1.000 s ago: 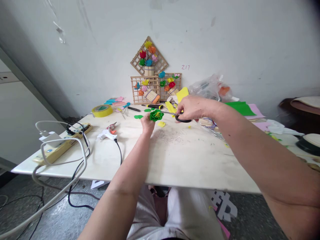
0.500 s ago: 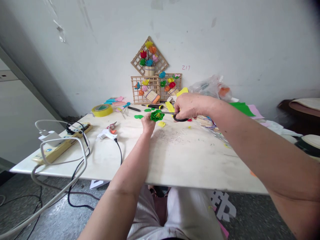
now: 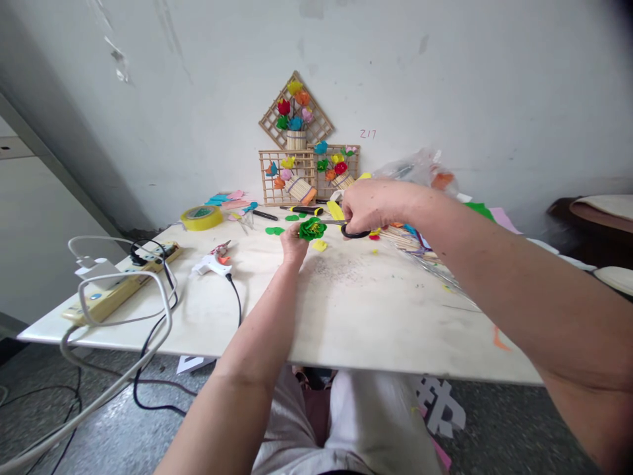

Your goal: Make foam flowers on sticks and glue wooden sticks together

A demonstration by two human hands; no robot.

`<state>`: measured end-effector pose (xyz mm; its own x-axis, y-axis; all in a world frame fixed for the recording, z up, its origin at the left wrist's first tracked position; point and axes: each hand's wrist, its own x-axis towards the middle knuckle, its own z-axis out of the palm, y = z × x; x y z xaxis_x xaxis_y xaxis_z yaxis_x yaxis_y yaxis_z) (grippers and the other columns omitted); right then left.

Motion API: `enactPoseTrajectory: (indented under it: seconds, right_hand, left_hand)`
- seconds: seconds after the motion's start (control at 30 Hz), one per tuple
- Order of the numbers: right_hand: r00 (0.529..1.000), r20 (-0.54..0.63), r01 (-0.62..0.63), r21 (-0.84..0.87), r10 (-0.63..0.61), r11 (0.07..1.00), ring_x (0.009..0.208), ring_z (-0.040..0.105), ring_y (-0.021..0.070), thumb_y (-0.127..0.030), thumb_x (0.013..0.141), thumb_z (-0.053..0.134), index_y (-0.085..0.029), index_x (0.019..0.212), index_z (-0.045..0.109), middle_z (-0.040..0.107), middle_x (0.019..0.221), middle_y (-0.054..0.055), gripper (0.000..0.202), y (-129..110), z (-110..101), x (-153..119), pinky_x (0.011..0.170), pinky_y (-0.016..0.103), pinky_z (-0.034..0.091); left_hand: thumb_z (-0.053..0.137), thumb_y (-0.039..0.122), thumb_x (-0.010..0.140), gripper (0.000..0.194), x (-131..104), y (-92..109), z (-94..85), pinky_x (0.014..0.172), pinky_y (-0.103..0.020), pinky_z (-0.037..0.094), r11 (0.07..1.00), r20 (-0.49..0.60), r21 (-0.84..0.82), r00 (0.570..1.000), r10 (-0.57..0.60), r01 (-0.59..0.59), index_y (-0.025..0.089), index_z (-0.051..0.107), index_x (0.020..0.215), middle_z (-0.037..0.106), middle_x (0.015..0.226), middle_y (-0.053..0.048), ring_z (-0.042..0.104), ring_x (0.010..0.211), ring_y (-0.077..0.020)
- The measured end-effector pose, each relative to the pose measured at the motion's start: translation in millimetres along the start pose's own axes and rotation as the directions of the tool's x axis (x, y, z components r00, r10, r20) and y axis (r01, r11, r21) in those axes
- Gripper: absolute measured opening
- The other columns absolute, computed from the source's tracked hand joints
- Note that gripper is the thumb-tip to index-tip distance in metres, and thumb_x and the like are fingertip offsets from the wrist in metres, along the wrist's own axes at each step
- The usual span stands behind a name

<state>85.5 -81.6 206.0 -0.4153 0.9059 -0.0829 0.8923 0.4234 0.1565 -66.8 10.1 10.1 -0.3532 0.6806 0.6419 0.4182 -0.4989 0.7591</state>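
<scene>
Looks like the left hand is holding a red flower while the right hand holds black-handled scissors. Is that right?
Not quite: the flower is green, not red, as the head view shows. The left hand does hold it, and the right hand holds the black-handled scissors.

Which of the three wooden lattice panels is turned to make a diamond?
The top panel: one corner points up, whereas the lower left panel and lower right panel have level tops.

Passable over the near tabletop [image 3: 366, 330] between left forearm [image 3: 257, 330] and right forearm [image 3: 494, 277]; hemmed in at left by glue gun [image 3: 213, 266], power strip [image 3: 116, 291] and looping white cable [image 3: 169, 313], at far side by stick lattice panels [image 3: 264, 178]
</scene>
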Motion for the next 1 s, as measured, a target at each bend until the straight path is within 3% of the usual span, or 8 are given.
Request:
enactPoseTrajectory:
  seconds: [0.17,0.47,0.7,1.0]
  right_hand:
    - [0.999,-0.036,0.044,0.180,-0.038,0.983,0.068,0.061,0.0223,-0.022,0.064,0.069,-0.017,0.067,0.064,0.055,0.046,0.003,0.007,-1,1,3,0.053,0.025,0.037]
    - [1.000,-0.002,0.029,-0.077,-0.029,0.997,0.049,0.056,0.0164,-0.022,0.067,0.060,-0.014,0.068,0.063,0.054,0.043,0.001,0.008,-14,2,-8,0.051,0.027,0.038]
    - [0.999,0.040,0.039,-0.060,-0.036,0.997,0.051,0.056,0.0167,-0.022,0.066,0.058,-0.014,0.061,0.063,0.055,0.045,0.003,0.011,-14,7,-3,0.055,0.028,0.039]
    - [0.999,0.036,-0.011,-0.036,0.013,0.999,0.054,0.059,0.0164,-0.026,0.065,0.061,-0.013,0.068,0.066,0.056,0.045,0.001,0.014,-16,13,0,0.059,0.028,0.041]
  left_hand:
    - [0.065,0.017,0.058,0.014,1,-3,0.9,0.069,-0.027,0.047,1.000,-0.014,0.007,1.000,0.027,-0.026,0.017,0.070,0.071,0.068,0.066,-0.001,0.061,0.066,-0.0163]
    - [0.063,0.017,0.056,0.015,1,2,-0.3,0.063,-0.024,0.045,1.000,-0.028,0.027,1.000,-0.006,0.007,0.017,0.070,0.069,0.064,0.058,0.002,0.056,0.058,-0.0133]
    - [0.063,0.015,0.057,0.012,2,1,-0.1,0.060,-0.022,0.043,0.999,-0.049,0.046,0.999,-0.004,0.006,0.017,0.070,0.066,0.061,0.053,0.003,0.053,0.055,-0.0119]
    - [0.064,0.014,0.056,0.013,2,2,0.3,0.059,-0.022,0.043,1.000,-0.056,0.018,0.998,-0.017,0.018,0.015,0.070,0.067,0.062,0.055,0.003,0.053,0.056,-0.0110]
